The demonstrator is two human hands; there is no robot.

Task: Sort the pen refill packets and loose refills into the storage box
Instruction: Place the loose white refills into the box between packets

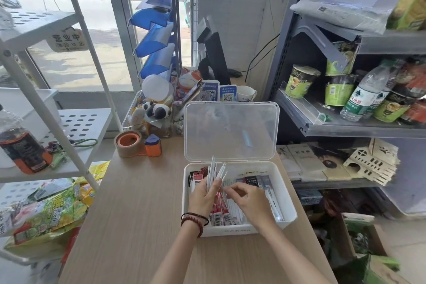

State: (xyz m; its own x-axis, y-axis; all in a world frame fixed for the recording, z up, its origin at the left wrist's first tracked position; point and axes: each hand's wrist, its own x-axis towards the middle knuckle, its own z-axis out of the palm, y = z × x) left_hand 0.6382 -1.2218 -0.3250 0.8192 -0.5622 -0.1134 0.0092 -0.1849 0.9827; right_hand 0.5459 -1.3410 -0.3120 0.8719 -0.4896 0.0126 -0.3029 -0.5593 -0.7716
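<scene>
Refills [214, 172], perhaps five, held in left hand [204, 198], grip curled; right hand [247, 199] pinches one.

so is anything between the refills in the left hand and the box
Nothing visible. The lid stands open behind, and the left hand holds the loose refills directly over the open storage box; only red packets already inside lie beneath.
</scene>
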